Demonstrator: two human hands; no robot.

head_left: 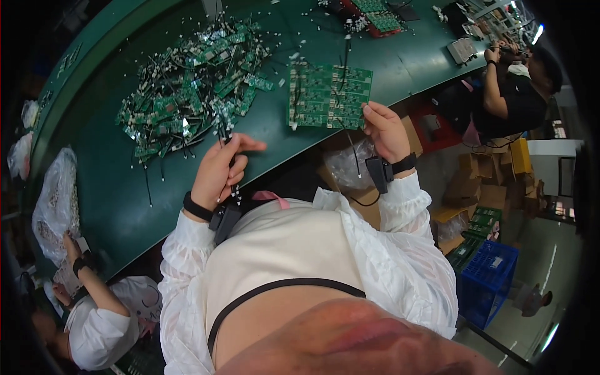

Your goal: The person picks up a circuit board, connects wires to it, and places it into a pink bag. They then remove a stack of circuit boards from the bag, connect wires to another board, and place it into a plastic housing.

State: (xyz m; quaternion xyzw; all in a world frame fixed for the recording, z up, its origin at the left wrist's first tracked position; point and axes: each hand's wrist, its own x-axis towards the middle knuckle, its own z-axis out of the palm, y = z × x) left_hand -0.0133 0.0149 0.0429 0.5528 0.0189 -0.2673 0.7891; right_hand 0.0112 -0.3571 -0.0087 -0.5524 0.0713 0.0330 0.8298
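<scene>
My right hand point(386, 130) pinches the lower right corner of a green circuit board panel point(319, 94), thumb on top. The panel is a sheet of joined small boards, with black cables running across it and one dangling past the table edge. Closed around a bundle of short black cables point(224, 130) with white plugs is my left hand point(219, 167); its index finger points toward the panel. Cable ends also hang below this hand. Just beyond it spreads a large heap of small green circuit boards point(187, 87) with cables attached.
The green table point(125, 219) has loose white bits scattered over it. More green boards point(378, 15) lie at the far side. A co-worker point(100, 319) sits at the lower left by a clear plastic bag point(57, 206); another person point(519, 94) works at the right. Cardboard boxes point(490, 178) and a blue crate point(489, 281) stand at right.
</scene>
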